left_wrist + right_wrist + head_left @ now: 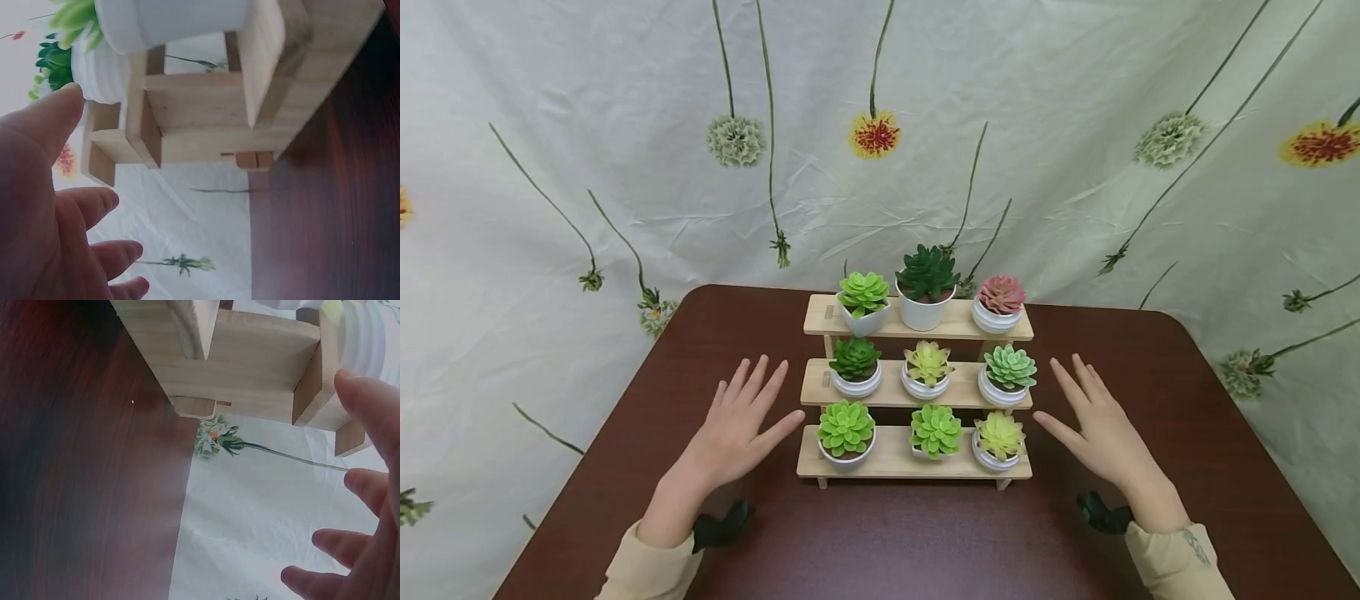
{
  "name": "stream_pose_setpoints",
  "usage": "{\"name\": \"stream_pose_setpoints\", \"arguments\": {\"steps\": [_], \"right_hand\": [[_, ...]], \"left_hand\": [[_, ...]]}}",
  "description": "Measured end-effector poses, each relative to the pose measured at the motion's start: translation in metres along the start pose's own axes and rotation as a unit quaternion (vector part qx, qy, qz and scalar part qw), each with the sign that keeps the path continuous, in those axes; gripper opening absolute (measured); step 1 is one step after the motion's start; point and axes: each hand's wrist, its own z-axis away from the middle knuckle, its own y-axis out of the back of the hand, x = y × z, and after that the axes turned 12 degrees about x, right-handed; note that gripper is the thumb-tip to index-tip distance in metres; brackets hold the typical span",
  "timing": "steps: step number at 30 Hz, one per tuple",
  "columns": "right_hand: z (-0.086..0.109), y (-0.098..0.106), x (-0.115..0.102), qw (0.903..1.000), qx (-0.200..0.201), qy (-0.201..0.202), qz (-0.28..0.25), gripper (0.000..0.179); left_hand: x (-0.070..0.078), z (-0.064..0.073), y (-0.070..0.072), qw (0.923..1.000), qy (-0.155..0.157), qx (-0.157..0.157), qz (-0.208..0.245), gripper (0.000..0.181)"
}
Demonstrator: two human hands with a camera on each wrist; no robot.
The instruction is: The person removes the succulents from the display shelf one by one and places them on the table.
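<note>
A three-tier wooden stand (891, 454) holds several small potted succulents, three on each tier. At the top are a light green succulent (862, 293), a dark green one (928, 273) and a pink one (1002, 295). Mid-tier stand a deep green (855, 358), a yellowish (928, 364) and a pale green succulent (1010, 367). Below sit two bright green plants (846, 428) and a yellow-green one (999, 436). My left hand (737, 429), fingers spread, is left of the stand. On its other side my right hand (1101, 433) is likewise spread. Both hold nothing.
The stand rests on a dark reddish-brown table (910, 542) with rounded far corners. Behind and beside it hangs a white cloth (625, 100) printed with flowers. Dark straps (722, 525) circle both wrists below light sleeves (651, 562).
</note>
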Motion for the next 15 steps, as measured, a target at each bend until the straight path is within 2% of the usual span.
{"name": "stream_pose_setpoints", "arguments": {"steps": [8, 11, 15], "right_hand": [[0.006, 0.0, -0.003, 0.9989, 0.013, -0.018, -0.041, 0.077], [0.009, -0.001, -0.002, 0.9974, 0.026, -0.018, -0.064, 0.073], [0.012, -0.001, -0.001, 0.994, 0.052, -0.009, -0.096, 0.068]], "left_hand": [[0.001, 0.005, 0.002, 0.9959, 0.032, -0.012, 0.084, 0.074], [0.0, 0.008, 0.001, 0.9925, 0.038, 0.003, 0.116, 0.071], [0.0, 0.011, 0.0, 0.9856, 0.042, 0.043, 0.158, 0.064]]}}
